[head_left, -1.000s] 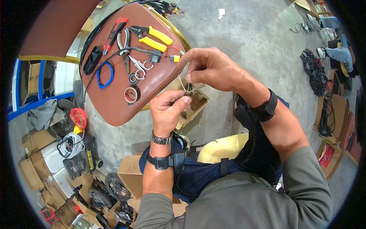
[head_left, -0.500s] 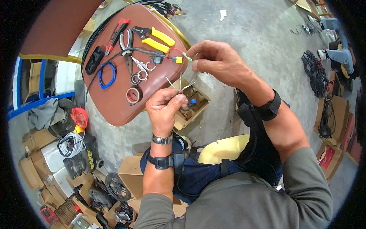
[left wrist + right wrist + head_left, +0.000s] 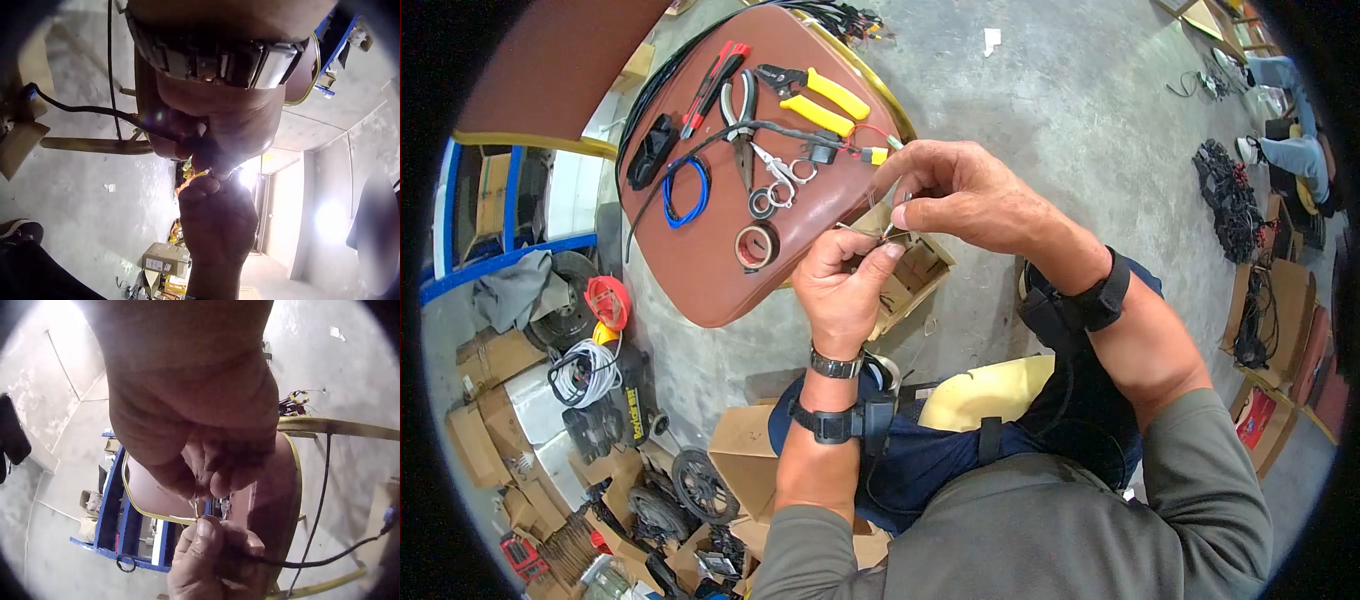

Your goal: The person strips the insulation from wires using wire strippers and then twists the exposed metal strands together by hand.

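The left hand (image 3: 840, 285) pinches a black cable (image 3: 281, 563) between thumb and fingers; thin pale wire ends (image 3: 852, 230) stick out above its fingertips. Right above it, the right hand (image 3: 965, 195) pinches one of these thin wires between thumb and fingertips, close to the left thumb. In the right wrist view the held strand (image 3: 197, 506) runs upright between the two hands. The left wrist view shows the cable (image 3: 87, 110) leaving the left hand (image 3: 219, 119), the right hand (image 3: 219, 219) meeting it at the fingertips.
On the brown chair seat (image 3: 710, 285) lie yellow-handled strippers (image 3: 825, 105), pliers (image 3: 743, 130), scissors (image 3: 778, 175), a cutter (image 3: 718, 88), a tape roll (image 3: 756, 246) and a blue wire coil (image 3: 688, 192). An open cardboard box (image 3: 915, 285) stands below the hands.
The right hand has come down and left from beside the seat's edge to the wires at the left hand and now pinches one. The left hand still holds the cable.
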`<state>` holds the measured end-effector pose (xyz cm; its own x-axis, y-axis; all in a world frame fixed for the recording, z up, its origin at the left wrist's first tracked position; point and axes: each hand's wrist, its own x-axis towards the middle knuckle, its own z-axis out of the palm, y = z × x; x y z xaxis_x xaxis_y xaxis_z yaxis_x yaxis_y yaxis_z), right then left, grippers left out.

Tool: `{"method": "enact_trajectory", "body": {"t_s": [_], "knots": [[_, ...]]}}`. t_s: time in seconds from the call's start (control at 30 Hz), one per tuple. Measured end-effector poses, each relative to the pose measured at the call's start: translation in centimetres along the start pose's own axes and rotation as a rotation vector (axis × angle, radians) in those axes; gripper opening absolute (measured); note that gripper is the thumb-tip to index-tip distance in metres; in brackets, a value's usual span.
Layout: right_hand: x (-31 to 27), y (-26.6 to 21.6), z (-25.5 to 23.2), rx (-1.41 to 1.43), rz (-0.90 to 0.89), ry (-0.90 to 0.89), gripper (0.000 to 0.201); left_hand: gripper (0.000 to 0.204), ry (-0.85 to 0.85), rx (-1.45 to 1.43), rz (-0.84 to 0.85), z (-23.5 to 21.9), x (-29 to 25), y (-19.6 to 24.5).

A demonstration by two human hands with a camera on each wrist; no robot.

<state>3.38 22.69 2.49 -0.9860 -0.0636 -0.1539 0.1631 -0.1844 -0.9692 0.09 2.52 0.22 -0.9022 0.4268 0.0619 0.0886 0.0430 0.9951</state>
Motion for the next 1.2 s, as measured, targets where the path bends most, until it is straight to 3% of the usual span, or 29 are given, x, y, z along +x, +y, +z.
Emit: {"method": "enact_trajectory", "body": {"t_s": [0.33,0.53,0.83,1.2], "knots": [[0.09,0.33,0.52,0.0,-0.007,0.046,0.031,0.017,0.019,0.105,0.061,0.17,-0.12,-0.46],[0.05,0.39,0.61,0.027,-0.055,0.055,0.032,0.017,0.04,-0.083,-0.039,0.12,-0.28,-0.57],[0.02,0.2,0.75,0.02,-0.077,0.06,0.032,0.014,-0.065,-0.288,-0.104,-0.37,0.02,-0.44],[-0.07,0.06,0.75,0.021,-0.12,0.049,0.032,0.01,-0.101,-0.346,-0.215,-0.59,0.19,-0.43]]}}
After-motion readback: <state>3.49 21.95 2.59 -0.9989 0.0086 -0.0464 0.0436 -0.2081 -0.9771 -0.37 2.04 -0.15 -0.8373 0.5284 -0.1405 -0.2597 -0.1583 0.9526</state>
